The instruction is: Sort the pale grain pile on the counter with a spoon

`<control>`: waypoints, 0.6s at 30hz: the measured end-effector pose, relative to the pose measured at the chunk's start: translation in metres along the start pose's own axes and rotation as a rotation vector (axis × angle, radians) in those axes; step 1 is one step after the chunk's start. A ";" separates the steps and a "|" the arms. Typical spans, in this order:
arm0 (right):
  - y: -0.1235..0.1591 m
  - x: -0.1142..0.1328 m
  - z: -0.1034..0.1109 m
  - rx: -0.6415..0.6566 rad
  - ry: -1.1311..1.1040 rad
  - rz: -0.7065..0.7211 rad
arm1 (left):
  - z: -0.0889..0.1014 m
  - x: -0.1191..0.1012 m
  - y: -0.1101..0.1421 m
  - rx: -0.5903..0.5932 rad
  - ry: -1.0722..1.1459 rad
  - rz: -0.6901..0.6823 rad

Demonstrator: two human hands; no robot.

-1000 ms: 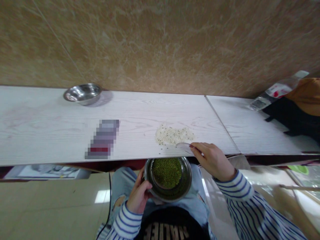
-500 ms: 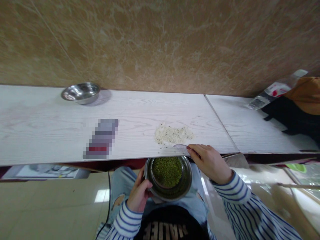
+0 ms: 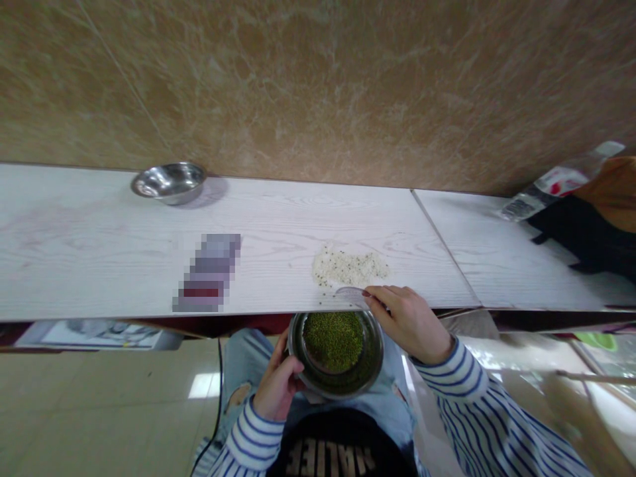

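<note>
My left hand [image 3: 281, 381] grips the rim of a steel bowl [image 3: 372, 364], thumb over its edge. Green mung beans [image 3: 335, 338] fill its middle. The bowl is held over my lap, just below the table's front edge. Between the fingertips of my right hand [image 3: 408, 321] is a thin, clear, curved plastic tool [image 3: 349, 291]; its exact kind is hard to make out. The tool lies low over the tabletop near the edge, pointing left. Just beyond it, a flat patch of white rice grains [image 3: 350, 266] with dark specks is spread on the table.
A second steel bowl [image 3: 169, 183] stands against the wall at the back left. A blurred-out flat object [image 3: 209, 271] lies left of the rice on the white table [image 3: 278, 232]. At the right are a plastic bottle [image 3: 561, 182] and a black and brown bag [image 3: 596, 222].
My right hand and the plastic tool have moved slightly left along the table's edge. The bowl stays in my left hand. The whole view has shifted a little.
</note>
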State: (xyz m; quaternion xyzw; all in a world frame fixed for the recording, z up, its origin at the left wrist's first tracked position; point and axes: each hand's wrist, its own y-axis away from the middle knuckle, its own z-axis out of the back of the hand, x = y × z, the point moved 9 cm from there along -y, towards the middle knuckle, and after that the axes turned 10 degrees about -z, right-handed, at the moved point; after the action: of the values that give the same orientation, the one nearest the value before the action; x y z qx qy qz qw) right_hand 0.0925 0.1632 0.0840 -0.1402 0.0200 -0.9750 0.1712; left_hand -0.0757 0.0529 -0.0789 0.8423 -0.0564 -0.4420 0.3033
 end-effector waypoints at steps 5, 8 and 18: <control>0.001 0.001 0.000 0.006 -0.010 0.003 | -0.002 -0.001 0.001 0.006 -0.011 0.006; 0.002 0.005 -0.001 0.016 -0.013 0.006 | -0.003 -0.003 0.002 0.004 -0.006 0.000; -0.006 0.018 -0.005 0.010 -0.010 0.009 | 0.001 -0.004 0.002 -0.003 0.007 0.002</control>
State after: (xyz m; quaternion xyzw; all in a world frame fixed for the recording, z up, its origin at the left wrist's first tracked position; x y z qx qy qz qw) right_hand 0.0725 0.1629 0.0843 -0.1443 0.0147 -0.9736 0.1762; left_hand -0.0785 0.0522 -0.0755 0.8433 -0.0557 -0.4389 0.3051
